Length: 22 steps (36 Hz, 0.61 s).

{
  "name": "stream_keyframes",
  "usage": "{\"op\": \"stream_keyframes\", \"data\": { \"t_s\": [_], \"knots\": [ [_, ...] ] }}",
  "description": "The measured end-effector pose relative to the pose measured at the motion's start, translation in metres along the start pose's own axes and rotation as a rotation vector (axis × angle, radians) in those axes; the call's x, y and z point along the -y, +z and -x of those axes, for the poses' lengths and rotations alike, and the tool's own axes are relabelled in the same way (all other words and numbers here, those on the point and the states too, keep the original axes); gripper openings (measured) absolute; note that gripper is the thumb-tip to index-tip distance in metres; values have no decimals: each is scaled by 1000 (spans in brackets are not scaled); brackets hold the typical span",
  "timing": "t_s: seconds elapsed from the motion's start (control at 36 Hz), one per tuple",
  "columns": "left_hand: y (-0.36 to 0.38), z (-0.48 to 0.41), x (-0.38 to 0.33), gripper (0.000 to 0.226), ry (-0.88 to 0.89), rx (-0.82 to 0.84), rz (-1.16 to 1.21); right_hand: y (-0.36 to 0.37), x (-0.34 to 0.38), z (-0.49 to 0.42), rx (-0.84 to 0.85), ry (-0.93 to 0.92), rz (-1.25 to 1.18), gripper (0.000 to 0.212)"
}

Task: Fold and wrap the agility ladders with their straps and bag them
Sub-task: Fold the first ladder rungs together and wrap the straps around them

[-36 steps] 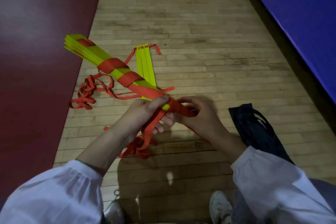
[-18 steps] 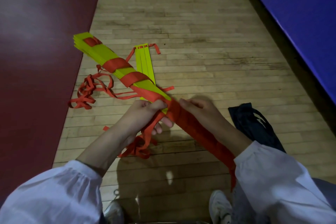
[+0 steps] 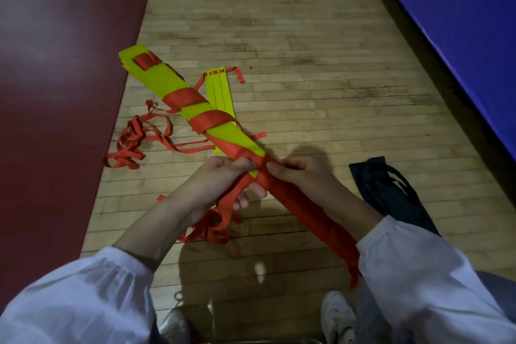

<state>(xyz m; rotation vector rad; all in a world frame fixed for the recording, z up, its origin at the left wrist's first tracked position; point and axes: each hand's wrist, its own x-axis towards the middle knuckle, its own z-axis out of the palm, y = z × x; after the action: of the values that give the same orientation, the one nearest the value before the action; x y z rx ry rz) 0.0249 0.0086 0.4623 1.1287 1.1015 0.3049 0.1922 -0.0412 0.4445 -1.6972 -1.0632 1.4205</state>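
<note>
Left hand [image 3: 220, 179]: fingers curl over the ladder bundle [image 3: 170, 84] at mid-length. A loose red strap [image 3: 237, 193] runs down through the palm to a heap below the wrist.

Bundle is held off the wooden floor [image 3: 307, 78] on a diagonal, far end up-left over the floor's left edge. Two spaced strap turns sit on the yellow half. The near half is wrapped solid red and runs under the right forearm.

Right hand [image 3: 304, 176]: thumb and fingers pinch the wrap where yellow ends, thumb tip touching the left fingers.

A second ladder [image 3: 223, 92] lies flat behind the bundle. A dark bag [image 3: 388, 190] lies just right of the right forearm.

Versus 1 s ago: the right hand no longer covers the strap. The wrapped half is now in view, and the far end sits flatter to the camera.
</note>
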Motion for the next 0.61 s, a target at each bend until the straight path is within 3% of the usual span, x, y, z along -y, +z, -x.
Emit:
{"op": "stream_keyframes", "data": {
  "t_s": [0.17,0.33,0.61],
  "knots": [
    [-2,2,-4,26,-81,27,91,0,-2,-3,-36,-58,6,14],
    [-3,1,-5,32,-132,67,109,1,-2,-1,-56,-135,8,3],
    [-10,-4,-3,36,-251,148,104,5,-16,-10,-190,-177,142,19]
  ]
}}
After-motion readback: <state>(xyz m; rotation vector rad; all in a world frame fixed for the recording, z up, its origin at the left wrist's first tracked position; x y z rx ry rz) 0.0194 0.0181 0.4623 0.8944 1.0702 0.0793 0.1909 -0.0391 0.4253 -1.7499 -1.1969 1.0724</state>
